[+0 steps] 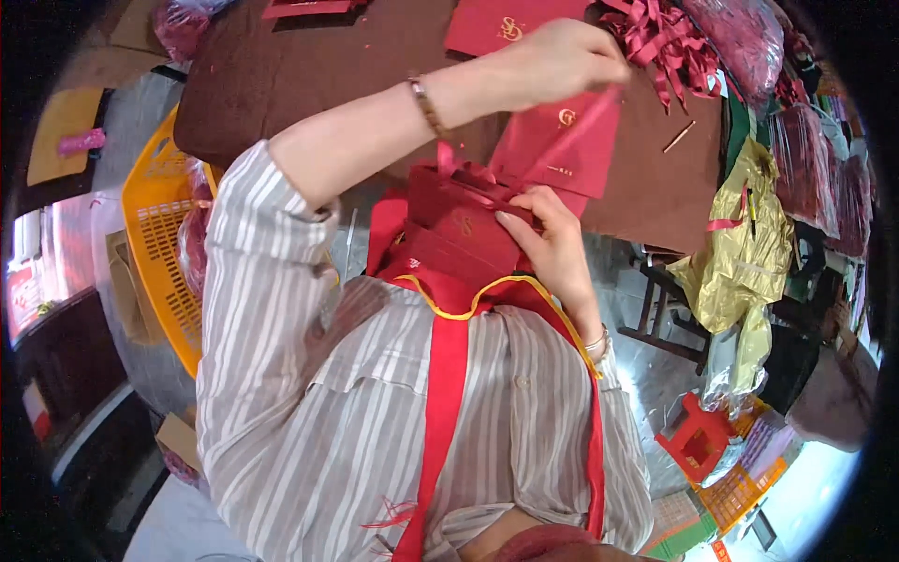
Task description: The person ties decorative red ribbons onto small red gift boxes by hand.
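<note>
My left hand point(567, 66) is raised over the table, its fingers closed on a red ribbon point(582, 133), slightly blurred, that slants down toward a dark red paper bag point(459, 220). The bag rests at my lap against a red apron with yellow trim point(449, 298). At the bag's right top edge my right hand point(548, 229) grips it, thumb in front and the other fingers partly hidden behind. Gold print marks the bag's front. Just beyond lies another red bag point(562, 155), flat at the edge of the brown table point(655, 201).
More red bags point(478, 28) lie at the far side. A heap of red ribbons point(670, 42) sits at the far right, near a thin stick point(679, 137). Gold foil wrapping point(749, 248) hangs at the right. On the left stands an orange basket point(159, 220) with plastic-wrapped red items.
</note>
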Action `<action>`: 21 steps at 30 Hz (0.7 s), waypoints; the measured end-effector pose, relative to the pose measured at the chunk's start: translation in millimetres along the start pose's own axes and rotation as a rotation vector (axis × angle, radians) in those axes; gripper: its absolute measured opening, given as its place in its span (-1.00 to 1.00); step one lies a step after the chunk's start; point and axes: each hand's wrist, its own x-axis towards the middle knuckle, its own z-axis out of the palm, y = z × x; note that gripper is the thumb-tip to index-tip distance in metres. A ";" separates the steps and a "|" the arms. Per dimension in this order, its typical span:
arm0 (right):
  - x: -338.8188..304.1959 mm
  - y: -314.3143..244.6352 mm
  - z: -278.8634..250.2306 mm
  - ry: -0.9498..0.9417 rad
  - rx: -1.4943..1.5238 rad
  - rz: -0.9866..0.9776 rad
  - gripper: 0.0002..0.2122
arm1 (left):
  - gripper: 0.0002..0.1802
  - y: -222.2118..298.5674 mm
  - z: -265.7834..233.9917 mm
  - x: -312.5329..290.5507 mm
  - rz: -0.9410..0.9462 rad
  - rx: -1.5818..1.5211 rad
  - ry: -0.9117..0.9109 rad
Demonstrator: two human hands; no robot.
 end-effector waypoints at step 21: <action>23.4 28.9 -16.6 0.420 0.885 0.217 -0.92 | -0.50 -46.9 -27.4 -162.3 -0.301 -0.368 0.201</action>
